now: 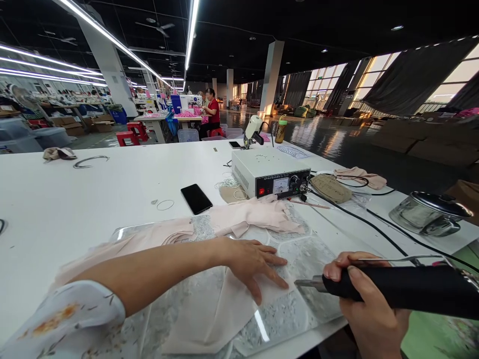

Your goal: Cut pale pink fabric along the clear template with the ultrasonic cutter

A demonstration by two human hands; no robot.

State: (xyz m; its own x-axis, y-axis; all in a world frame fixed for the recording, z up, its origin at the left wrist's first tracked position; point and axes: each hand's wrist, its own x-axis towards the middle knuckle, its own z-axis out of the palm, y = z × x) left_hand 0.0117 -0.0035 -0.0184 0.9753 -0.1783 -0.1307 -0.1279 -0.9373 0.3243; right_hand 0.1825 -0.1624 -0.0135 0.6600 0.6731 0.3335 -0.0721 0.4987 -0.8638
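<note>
My left hand (258, 264) lies flat with fingers spread on a pale pink piece of fabric (209, 319), pressing it to a marbled, glassy sheet (284, 319). In my right hand (374, 304) is a black-handled ultrasonic cutter (396, 286), my fingers wrapped round its body. Its metal blade tip points left, close to the fabric's right corner by my left fingertips; whether it touches the cloth I cannot tell. More pale pink fabric (254, 214) is bunched behind my left hand, and another stack (149, 237) lies beyond my forearm.
A white control box (269, 172) with a gauge stands behind the sheet, its black cable (359, 222) running toward the cutter. Around lie a phone (196, 198), a glass pot (426, 214), a small lamp-like device (253, 130) and a bottle (281, 130). Farther off, a person (212, 112) sits at a sewing machine.
</note>
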